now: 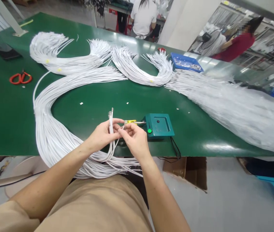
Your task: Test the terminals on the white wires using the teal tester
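Observation:
Several white cables (111, 129) stand upright in my left hand (103, 133), their metal-tipped ends poking up above the fingers. Close beside it, my right hand (136, 139) pinches a single white cable between thumb and fingers. Both hands meet just left of a small green device (159, 125) with a lit green button. From the device's left side a metal rod with a yellow-handled part (130, 121) reaches toward my fingertips; whether they touch it is unclear. A long bundle of white cables (54, 120) curves across the table and under my forearms.
More white cable bundles (141, 69) lie along the back. A blue tray (186, 62) holds small metal parts. Red-handled scissors (21, 78) and a dark phone (5, 51) are left. Plastic-wrapped cables (235, 106) cover the right. Two people work beyond the green table (90, 100).

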`<action>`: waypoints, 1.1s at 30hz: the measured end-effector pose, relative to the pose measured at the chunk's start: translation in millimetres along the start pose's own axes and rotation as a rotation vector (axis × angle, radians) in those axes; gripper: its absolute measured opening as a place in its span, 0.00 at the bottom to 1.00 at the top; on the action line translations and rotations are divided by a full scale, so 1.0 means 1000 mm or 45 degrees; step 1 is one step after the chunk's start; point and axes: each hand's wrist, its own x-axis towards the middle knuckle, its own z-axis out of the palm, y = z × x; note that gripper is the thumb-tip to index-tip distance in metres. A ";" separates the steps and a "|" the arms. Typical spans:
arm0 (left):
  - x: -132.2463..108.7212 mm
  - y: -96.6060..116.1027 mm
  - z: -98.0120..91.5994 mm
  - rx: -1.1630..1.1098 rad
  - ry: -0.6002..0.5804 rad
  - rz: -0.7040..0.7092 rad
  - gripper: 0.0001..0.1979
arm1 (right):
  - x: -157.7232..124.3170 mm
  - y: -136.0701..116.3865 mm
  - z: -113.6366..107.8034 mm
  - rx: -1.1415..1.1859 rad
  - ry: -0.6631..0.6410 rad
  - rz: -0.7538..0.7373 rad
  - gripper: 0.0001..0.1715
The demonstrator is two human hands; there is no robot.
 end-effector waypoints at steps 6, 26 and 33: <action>-0.002 -0.003 0.000 -0.008 0.009 0.001 0.24 | 0.008 0.000 -0.006 -0.165 0.143 -0.228 0.13; 0.000 -0.002 0.004 -0.172 0.054 -0.108 0.15 | 0.009 0.011 0.014 1.203 -0.091 0.407 0.09; 0.000 0.003 0.003 -0.093 -0.055 -0.103 0.09 | 0.017 0.007 0.011 1.226 -0.072 0.421 0.12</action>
